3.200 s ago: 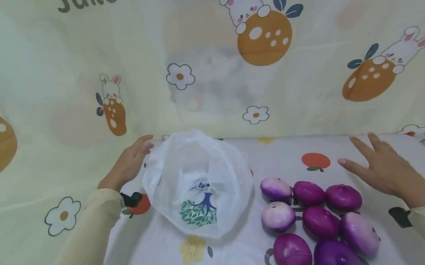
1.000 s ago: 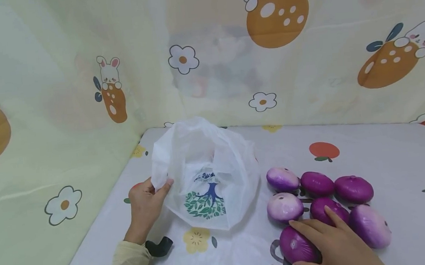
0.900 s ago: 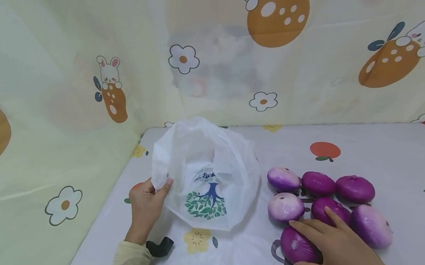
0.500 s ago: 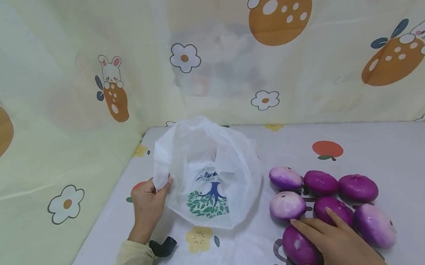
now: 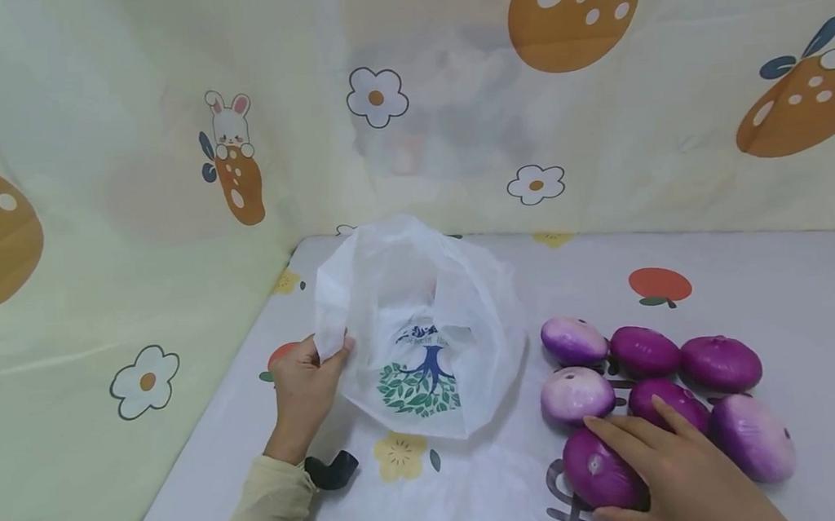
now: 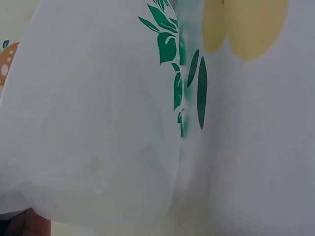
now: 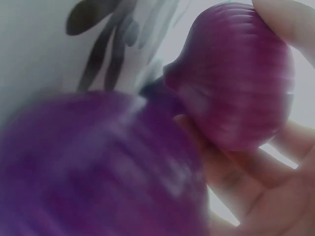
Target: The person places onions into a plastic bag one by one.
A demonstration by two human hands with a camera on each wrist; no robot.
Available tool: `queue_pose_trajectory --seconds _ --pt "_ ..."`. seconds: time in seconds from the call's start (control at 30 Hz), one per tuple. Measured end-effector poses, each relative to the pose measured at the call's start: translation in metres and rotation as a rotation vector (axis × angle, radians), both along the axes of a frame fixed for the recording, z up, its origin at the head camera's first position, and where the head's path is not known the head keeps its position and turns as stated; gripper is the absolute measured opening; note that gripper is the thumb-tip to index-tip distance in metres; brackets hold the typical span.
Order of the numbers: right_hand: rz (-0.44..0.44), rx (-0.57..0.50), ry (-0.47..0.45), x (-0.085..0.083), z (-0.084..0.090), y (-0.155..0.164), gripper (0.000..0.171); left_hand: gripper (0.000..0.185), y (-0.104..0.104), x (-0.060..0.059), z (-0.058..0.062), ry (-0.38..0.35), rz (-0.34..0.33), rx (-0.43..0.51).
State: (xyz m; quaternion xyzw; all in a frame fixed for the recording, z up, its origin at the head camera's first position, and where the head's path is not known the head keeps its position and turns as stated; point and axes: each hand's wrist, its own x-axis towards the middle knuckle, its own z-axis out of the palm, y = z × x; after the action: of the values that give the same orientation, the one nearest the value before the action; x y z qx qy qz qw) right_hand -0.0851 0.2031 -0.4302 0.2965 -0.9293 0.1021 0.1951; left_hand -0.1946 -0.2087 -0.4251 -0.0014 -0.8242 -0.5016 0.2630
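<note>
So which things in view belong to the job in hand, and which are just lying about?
Likely part of the job:
white bag, pinched at its edge by the left hand
purple onion, gripped by the right hand
other onions, grouped nearby

Apparently incidental:
black piece by the left cuff
printed tablecloth
printed backdrop

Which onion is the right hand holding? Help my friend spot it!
Find the big white bag, then the purple onions on its right. The held onion shows lowest in the head view, the only one gripped by the right hand.
</note>
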Motion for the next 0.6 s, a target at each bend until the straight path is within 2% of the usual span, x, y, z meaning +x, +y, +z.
queue_pose_trajectory --seconds 0.07,0.17,0.23,0.3,0.47,0.53,0.6 --pt "-0.014 -0.012 -0.024 0.001 0.003 -0.002 0.094 0.023 0.001 0.000 0.002 -0.004 -0.028 0.013" --pt "-0.094 -0.007 -0.138 0.004 0.012 -0.006 0.097 0.022 0.002 0.001 0.003 0.002 -0.057 0.011" --pt "-0.146 -0.018 -0.196 0.006 0.017 -0.009 0.099 0.020 0.003 0.002 0.003 0.013 -0.061 -0.005" --pt "-0.175 -0.030 -0.205 0.006 0.023 -0.013 0.099 0.019 0.003 0.002 0.002 0.021 -0.054 -0.025" --pt "-0.055 -0.127 -0.047 -0.001 0.034 -0.023 0.094 0.018 0.002 0.002 0.000 0.030 -0.056 -0.025" --pt "-0.025 -0.149 -0.043 -0.004 0.041 -0.030 0.092 0.020 0.002 0.002 0.000 0.025 -0.055 -0.022" --pt "-0.025 -0.162 -0.083 -0.007 0.048 -0.039 0.090 0.022 0.002 0.002 0.000 0.018 -0.049 -0.021"
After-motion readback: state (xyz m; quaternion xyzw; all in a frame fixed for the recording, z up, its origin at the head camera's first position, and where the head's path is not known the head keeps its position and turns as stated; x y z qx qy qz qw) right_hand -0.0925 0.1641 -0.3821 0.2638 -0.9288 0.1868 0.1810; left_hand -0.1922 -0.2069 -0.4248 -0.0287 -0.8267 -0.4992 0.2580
